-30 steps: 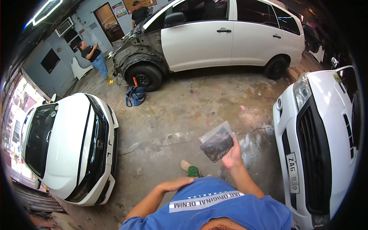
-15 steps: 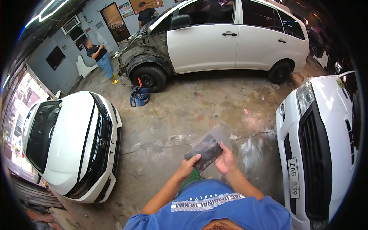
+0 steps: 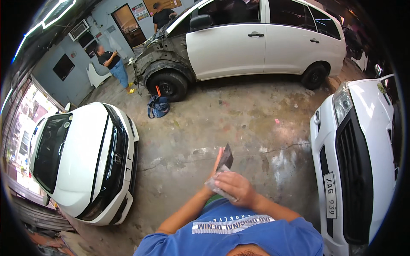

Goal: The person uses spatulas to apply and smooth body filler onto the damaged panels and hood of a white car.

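Observation:
Both my hands are close together in front of my blue shirt, on a dark grey sheet (image 3: 227, 156) that looks like sandpaper. My left hand (image 3: 216, 165) has its fingers pointing up along the sheet, which stands nearly edge-on against it. My right hand (image 3: 240, 187) is closed, its fingers curled over a paler grey, translucent-looking piece (image 3: 215, 184) lower down. Whether the pale piece is the sheet's other face or a separate layer, I cannot tell. The left thumb is hidden behind the right hand.
A white car (image 3: 92, 160) is parked at my left and a white vehicle with a black grille (image 3: 352, 170) at my right. Ahead stands a white van (image 3: 230, 51), its front fender stripped. A blue bag (image 3: 158, 106) lies by its wheel. Two people (image 3: 112, 64) stand at the far left.
The sheet was held flat and wide between both hands; now it is turned up nearly edge-on. My right hand has come left and down, across the left, and curled over the pale piece.

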Motion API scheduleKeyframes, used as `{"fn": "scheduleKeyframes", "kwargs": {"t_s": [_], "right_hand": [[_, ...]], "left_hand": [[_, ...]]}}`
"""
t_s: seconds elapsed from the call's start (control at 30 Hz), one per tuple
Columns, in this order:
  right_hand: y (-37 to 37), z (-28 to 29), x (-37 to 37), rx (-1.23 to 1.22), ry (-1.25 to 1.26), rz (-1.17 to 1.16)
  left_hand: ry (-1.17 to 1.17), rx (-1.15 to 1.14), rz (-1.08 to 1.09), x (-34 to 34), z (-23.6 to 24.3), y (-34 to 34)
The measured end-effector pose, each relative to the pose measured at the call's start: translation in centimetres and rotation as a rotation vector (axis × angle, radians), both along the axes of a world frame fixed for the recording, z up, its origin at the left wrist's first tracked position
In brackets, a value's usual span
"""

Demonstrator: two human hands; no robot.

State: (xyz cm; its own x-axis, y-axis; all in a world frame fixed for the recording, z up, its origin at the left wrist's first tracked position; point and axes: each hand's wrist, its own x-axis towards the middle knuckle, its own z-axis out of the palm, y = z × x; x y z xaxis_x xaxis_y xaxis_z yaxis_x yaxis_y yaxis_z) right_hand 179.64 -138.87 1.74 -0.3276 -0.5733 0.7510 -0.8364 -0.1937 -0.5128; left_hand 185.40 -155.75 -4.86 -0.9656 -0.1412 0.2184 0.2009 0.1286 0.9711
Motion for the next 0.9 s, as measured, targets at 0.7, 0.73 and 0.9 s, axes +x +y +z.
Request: {"fn": "scheduleKeyframes", "kwargs": {"t_s": [0.7,0.73,0.9], "right_hand": [[-1.4,-1.9,-5.3,-0.028,-0.141,-0.211],[-1.5,-1.5,-4.8,-0.028,-0.096,-0.112],[-1.4,-0.9,-4.2,-0.006,-0.094,-0.044]], "left_hand": [[-0.129,0.002,-0.026,0.1,4.9,1.4],[-0.042,-0.097,-0.008,-0.4,4.7,0.8],[-0.052,-0.055,-0.010,-1.2,5.0,0.0]]}}
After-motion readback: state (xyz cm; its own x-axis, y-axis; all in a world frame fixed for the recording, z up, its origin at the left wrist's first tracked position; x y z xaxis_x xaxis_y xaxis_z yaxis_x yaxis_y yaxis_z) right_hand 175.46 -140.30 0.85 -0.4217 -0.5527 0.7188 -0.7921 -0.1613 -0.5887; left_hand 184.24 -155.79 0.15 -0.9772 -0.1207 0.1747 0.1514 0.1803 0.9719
